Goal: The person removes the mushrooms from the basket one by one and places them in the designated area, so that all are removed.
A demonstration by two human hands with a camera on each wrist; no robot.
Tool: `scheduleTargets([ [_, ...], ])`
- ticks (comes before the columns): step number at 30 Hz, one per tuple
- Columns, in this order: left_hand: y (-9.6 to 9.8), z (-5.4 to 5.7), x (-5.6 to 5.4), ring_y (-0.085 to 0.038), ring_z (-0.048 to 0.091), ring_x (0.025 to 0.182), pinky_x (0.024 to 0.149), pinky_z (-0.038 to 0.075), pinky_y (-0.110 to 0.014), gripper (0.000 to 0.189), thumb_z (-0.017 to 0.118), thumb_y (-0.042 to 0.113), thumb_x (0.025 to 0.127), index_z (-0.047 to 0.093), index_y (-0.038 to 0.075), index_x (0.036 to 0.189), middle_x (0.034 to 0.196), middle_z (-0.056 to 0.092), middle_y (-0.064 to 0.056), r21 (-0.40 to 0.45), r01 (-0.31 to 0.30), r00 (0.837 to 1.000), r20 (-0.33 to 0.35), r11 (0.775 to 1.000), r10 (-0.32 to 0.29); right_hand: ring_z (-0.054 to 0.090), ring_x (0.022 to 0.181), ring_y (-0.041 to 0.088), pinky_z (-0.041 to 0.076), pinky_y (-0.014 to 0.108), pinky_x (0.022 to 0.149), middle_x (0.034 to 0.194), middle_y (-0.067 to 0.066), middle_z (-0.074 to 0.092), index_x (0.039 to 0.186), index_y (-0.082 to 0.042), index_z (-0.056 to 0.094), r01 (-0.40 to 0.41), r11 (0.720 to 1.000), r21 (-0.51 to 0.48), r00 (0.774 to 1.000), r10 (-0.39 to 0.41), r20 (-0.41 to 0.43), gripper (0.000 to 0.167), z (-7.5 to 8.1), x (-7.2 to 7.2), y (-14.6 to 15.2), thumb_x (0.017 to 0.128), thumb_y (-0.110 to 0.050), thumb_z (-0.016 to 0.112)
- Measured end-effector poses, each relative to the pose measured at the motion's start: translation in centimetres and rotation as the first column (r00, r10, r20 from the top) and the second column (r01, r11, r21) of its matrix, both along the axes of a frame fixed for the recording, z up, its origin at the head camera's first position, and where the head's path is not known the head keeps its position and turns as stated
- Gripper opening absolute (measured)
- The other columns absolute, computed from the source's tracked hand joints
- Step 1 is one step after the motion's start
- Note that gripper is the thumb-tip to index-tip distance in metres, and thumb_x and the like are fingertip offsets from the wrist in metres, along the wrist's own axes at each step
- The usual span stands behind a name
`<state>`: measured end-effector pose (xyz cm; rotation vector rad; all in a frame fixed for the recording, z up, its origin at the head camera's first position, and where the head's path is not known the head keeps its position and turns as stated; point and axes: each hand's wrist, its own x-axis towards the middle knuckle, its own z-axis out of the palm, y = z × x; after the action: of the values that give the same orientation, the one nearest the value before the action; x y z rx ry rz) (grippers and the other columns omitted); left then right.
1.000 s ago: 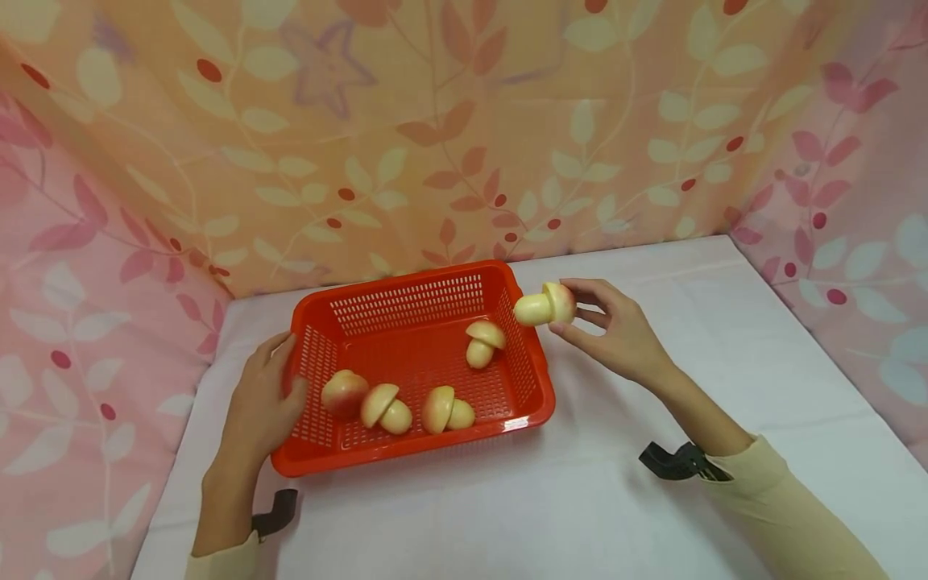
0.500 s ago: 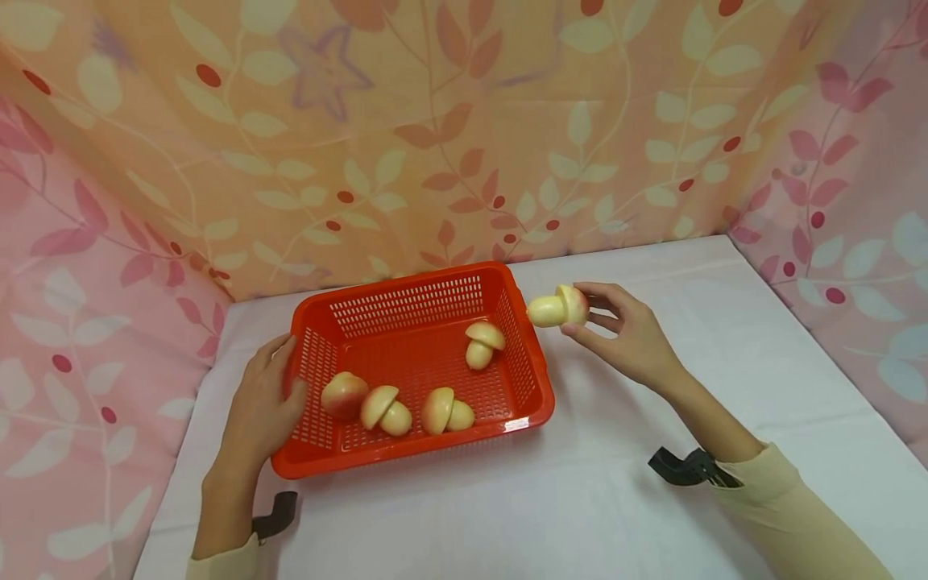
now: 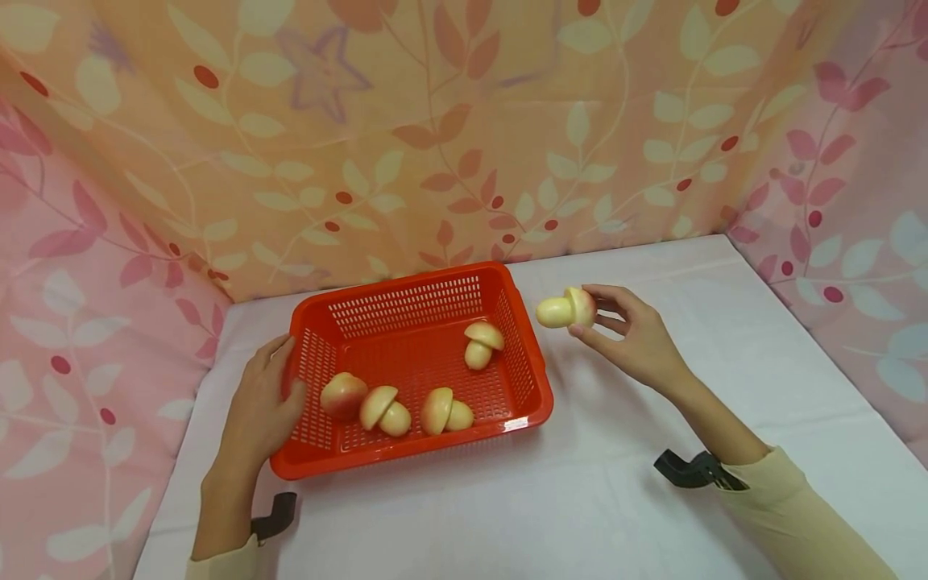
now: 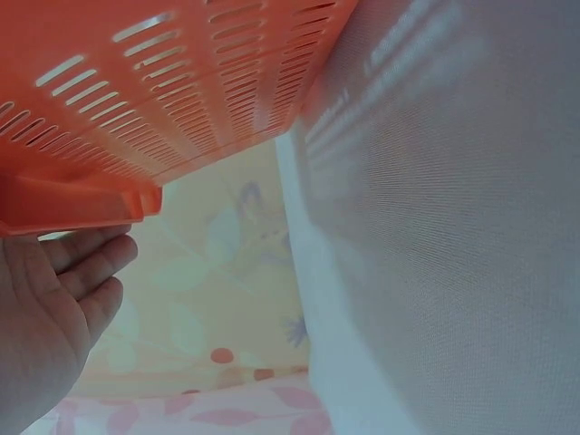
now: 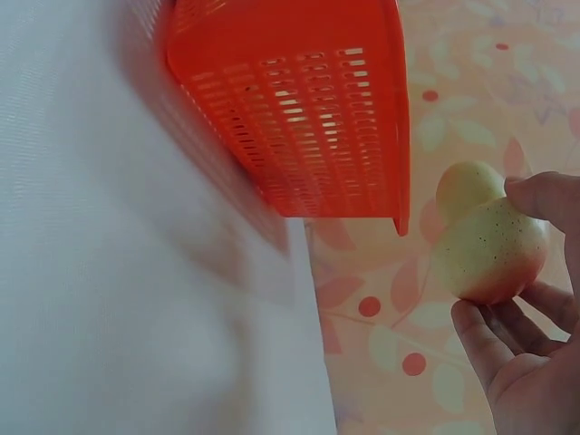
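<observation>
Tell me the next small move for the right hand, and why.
I'd probably lower the right hand and set its mushroom on the white cloth: the mushroom is held above the cloth, just right of the red basket, and has moved away from it.

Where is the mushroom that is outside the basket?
In the head view, the mushroom is just right of the red plastic basket, held in the right hand.

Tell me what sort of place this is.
Probably a staged tabletop booth rather than a working kitchen: patterned cloth encloses the far side and both ends of a white-covered table, where a red basket holds mushroom-shaped pieces that look artificial.
</observation>
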<state>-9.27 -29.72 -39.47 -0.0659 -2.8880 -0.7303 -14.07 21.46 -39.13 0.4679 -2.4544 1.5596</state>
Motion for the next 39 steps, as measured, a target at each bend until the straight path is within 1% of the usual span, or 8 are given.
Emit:
scheduleTargets([
  [9,-0.1,0.0,0.0,-0.051,0.039,0.146,0.114,0.037,-0.078,0.066,0.054,0.009,0.096,0.04,-0.002,0.16,0.162,0.041,-0.027,0.011,0.024,1.0,-0.019,1.0,-0.024,0.06,0.118,-0.007,0.053,0.007,0.098,0.141,0.011,0.065,0.144,-0.008,0.06,0.022,1.0,0.02,0.999,-0.023,0.028,0.061,-0.5,0.1,0.3,0.089,-0.013,0.085],
  [15,-0.3,0.1,0.1,-0.052,0.039,0.146,0.111,0.038,-0.079,0.067,0.055,0.009,0.097,0.039,-0.002,0.161,0.163,0.041,-0.027,0.007,0.017,1.0,-0.005,1.0,-0.017,0.061,0.117,-0.007,0.052,0.005,0.097,0.14,0.011,0.065,0.144,-0.008,0.061,0.029,0.999,0.019,0.999,-0.03,0.034,0.061,-1.2,0.0,0.5,0.088,-0.014,0.086],
  [20,-0.2,0.1,0.1,-0.052,0.039,0.146,0.113,0.037,-0.078,0.065,0.055,0.008,0.096,0.041,-0.003,0.159,0.162,0.042,-0.027,0.012,0.015,1.0,-0.024,1.0,-0.015,0.06,0.116,-0.009,0.052,0.005,0.096,0.141,0.013,0.065,0.143,-0.006,0.06,0.035,0.999,0.027,0.999,-0.036,0.04,0.061,-1.6,-0.1,0.9,0.089,-0.013,0.085],
  [24,-0.3,0.0,0.1,-0.052,0.04,0.145,0.112,0.038,-0.079,0.065,0.055,0.009,0.097,0.04,-0.003,0.16,0.162,0.042,-0.027,0.014,0.02,1.0,-0.015,1.0,-0.02,0.058,0.116,-0.011,0.052,0.006,0.096,0.142,0.015,0.065,0.144,-0.006,0.06,0.055,0.997,0.053,0.997,-0.058,0.059,0.06,-2.3,0.1,1.2,0.09,-0.015,0.085],
  [30,-0.3,-0.2,0.1,-0.052,0.039,0.145,0.112,0.038,-0.079,0.066,0.055,0.008,0.096,0.04,-0.002,0.16,0.162,0.041,-0.028,0.008,0.015,1.0,-0.011,1.0,-0.015,0.059,0.116,-0.011,0.055,0.01,0.098,0.14,0.016,0.065,0.143,-0.004,0.06,0.06,0.997,0.05,0.996,-0.063,0.058,0.06,-3.2,0.2,1.7,0.089,-0.014,0.085],
  [35,-0.3,-0.2,0.1,-0.053,0.039,0.145,0.111,0.038,-0.08,0.068,0.057,0.008,0.095,0.04,-0.001,0.16,0.162,0.042,-0.028,0.012,0.012,1.0,-0.011,1.0,-0.011,0.058,0.115,-0.011,0.054,0.008,0.097,0.139,0.017,0.065,0.143,-0.002,0.06,0.066,0.996,0.057,0.995,-0.07,0.069,0.06,-3.8,0.0,2.1,0.089,-0.014,0.085],
  [39,-0.2,-0.2,0.1,-0.052,0.04,0.145,0.112,0.038,-0.08,0.068,0.058,0.008,0.095,0.04,-0.001,0.16,0.162,0.042,-0.027,0.013,0.009,1.0,-0.014,1.0,-0.009,0.058,0.115,-0.011,0.053,0.006,0.096,0.14,0.02,0.064,0.143,0.0,0.059,0.067,0.997,0.042,0.994,-0.071,0.086,0.061,-4.1,0.0,2.4,0.089,-0.013,0.085],
])
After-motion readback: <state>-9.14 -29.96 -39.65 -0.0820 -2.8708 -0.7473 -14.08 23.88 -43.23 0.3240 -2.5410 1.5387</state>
